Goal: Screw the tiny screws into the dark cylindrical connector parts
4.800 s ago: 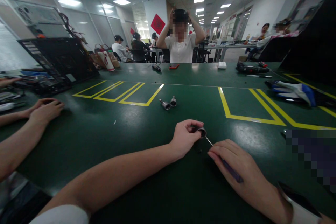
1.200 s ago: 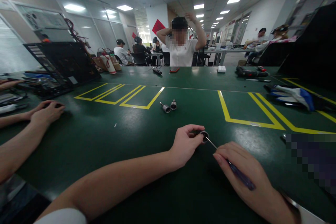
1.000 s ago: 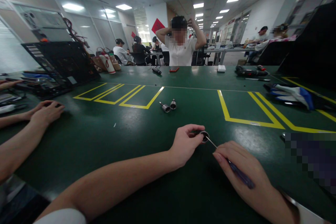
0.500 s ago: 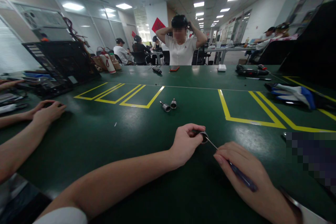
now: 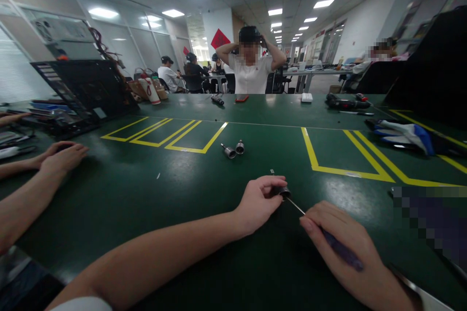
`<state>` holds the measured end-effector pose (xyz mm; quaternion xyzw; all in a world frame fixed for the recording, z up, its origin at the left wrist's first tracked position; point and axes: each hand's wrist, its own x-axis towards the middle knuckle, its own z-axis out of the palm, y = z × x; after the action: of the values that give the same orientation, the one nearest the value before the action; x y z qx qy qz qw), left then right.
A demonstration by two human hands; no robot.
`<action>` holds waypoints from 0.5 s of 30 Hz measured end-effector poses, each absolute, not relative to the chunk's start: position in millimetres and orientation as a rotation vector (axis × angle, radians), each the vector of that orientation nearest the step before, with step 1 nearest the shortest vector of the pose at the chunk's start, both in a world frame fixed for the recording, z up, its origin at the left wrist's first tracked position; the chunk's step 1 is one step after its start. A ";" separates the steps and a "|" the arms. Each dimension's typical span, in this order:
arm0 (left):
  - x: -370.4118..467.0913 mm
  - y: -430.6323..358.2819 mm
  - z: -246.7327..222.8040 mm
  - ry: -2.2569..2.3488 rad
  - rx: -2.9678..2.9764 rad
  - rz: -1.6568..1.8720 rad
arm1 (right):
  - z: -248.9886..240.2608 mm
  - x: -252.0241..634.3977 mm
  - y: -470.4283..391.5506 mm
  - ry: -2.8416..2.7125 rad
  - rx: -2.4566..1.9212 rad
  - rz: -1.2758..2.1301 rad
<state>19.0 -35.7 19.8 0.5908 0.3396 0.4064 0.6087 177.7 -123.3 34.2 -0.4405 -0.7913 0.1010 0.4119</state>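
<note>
My left hand (image 5: 256,206) is closed around a cup-shaped metal hole saw (image 5: 283,191), its open end turned toward my right hand and its thin shank sticking up behind my fingers. My right hand (image 5: 352,234) grips a screwdriver (image 5: 342,250) with a dark purple handle. The screwdriver's slim shaft reaches to the mouth of the hole saw; its tip is hidden there. Farther forward on the green table (image 5: 189,180), two similar hole saws (image 5: 229,151) lie close together.
Yellow tape outlines (image 5: 186,149) mark the table. Blue and white gloves (image 5: 404,135) and a power tool (image 5: 346,101) lie to the right. At left rest another person's hands (image 5: 63,155). Across the table, a person (image 5: 251,70) has both arms raised to the head.
The hole saw has tipped in my left hand, so its shank now shows above my fingers and its mouth faces lower. My right hand has shifted slightly with the screwdriver.
</note>
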 end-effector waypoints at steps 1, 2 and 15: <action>17.8 -33.2 18.6 0.785 1.408 0.937 | 34.8 178.5 -123.7 -1.969 -1.101 0.239; 16.5 -30.4 17.2 0.790 1.461 0.929 | 35.3 179.1 -123.9 -1.947 -1.100 0.226; 14.4 -15.4 14.3 0.850 1.355 0.950 | 32.1 187.8 -108.9 -1.593 -1.439 0.792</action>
<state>14.4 -15.4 14.3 0.5839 0.3661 0.4093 0.5979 187.8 -108.9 32.1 -0.5726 -0.6336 0.3150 0.4141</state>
